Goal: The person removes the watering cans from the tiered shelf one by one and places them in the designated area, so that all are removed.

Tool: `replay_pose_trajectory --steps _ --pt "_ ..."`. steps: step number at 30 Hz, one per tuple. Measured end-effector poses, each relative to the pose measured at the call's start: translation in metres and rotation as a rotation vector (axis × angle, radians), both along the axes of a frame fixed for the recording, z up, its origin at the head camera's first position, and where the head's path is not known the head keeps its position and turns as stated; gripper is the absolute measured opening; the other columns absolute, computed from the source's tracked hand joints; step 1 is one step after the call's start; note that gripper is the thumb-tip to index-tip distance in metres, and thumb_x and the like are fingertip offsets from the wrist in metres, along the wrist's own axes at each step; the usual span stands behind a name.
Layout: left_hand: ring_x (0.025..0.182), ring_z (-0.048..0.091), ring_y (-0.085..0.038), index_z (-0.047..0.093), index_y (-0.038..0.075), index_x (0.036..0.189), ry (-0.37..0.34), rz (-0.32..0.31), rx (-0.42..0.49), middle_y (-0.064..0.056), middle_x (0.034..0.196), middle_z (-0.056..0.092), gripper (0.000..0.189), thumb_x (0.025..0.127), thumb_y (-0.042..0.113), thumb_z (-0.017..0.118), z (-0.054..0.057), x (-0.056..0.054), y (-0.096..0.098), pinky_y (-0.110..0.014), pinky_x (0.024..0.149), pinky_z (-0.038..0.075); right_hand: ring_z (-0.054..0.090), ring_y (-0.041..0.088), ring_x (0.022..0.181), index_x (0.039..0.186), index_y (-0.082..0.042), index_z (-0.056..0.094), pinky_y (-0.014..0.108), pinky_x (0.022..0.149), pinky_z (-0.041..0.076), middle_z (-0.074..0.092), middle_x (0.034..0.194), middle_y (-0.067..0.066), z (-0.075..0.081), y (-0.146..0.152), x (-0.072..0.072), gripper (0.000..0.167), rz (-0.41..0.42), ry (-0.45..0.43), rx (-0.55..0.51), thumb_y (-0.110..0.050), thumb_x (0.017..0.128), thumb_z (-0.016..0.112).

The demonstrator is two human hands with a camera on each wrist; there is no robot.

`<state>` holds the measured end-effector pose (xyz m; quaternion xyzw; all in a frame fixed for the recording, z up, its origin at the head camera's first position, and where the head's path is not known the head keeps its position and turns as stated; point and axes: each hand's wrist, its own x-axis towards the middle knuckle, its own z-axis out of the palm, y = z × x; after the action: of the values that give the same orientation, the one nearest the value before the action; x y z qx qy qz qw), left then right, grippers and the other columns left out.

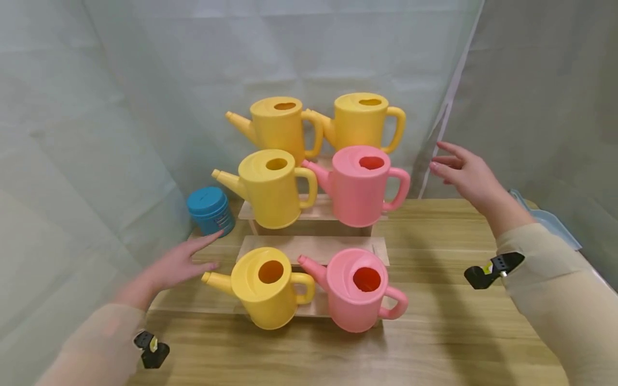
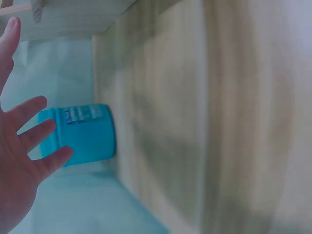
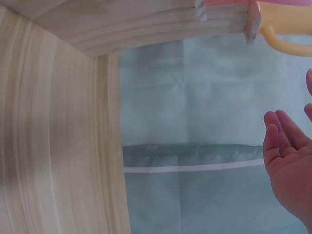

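Note:
Six is too many to number, so several watering cans stand in two columns on a stepped wooden rack. At the top are a yellow watering can and another yellow watering can. The middle step bears a pale yellow watering can and a pink watering can. Lowest are a yellow watering can and a pink watering can. My left hand, fingers spread, is left of the rack, near a blue tub. My right hand hovers right of the rack with loosely bent fingers, holding nothing.
The rack stands on a wood-grain table. Pale cloth sheets hang behind and at the sides. At the right edge lies a light blue object, partly hidden by my right arm.

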<state>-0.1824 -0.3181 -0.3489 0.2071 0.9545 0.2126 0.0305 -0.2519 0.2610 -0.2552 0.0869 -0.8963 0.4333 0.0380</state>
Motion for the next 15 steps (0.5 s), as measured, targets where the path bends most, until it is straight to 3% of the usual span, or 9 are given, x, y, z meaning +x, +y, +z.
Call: replay_pose_trajectory --steps 3,9,15 --pt "0.127 0.035 -0.044 0.032 0.018 0.147 -0.027 0.012 0.047 -0.023 0.142 0.038 0.072 0.086 0.042 0.064 -0.013 0.005 0.0 -0.062 0.094 0.032 0.05 0.037 0.108 0.15 -0.027 0.019 0.055 0.093 0.036 0.042 0.141 0.018 0.003 -0.002 -0.002 0.073 -0.004 0.009 -0.015 -0.053 0.089 0.051" --pt "0.124 0.04 -0.039 0.035 0.011 0.145 -0.076 0.0 0.154 -0.019 0.142 0.041 0.072 0.082 0.016 0.07 -0.035 0.012 0.004 -0.058 0.093 0.037 0.05 0.036 0.108 0.15 -0.028 0.02 0.056 0.094 0.036 0.043 0.14 0.018 0.01 -0.008 -0.007 0.073 -0.018 0.02 -0.023 -0.054 0.089 0.051" --pt "0.123 0.042 -0.041 0.035 0.004 0.143 -0.143 -0.013 0.223 -0.021 0.139 0.043 0.073 0.084 0.031 0.07 -0.047 0.022 0.012 -0.057 0.094 0.037 0.049 0.034 0.112 0.149 -0.032 0.022 0.055 0.097 0.035 0.042 0.142 0.015 0.023 -0.019 -0.011 0.069 -0.031 0.018 -0.058 -0.052 0.089 0.051"
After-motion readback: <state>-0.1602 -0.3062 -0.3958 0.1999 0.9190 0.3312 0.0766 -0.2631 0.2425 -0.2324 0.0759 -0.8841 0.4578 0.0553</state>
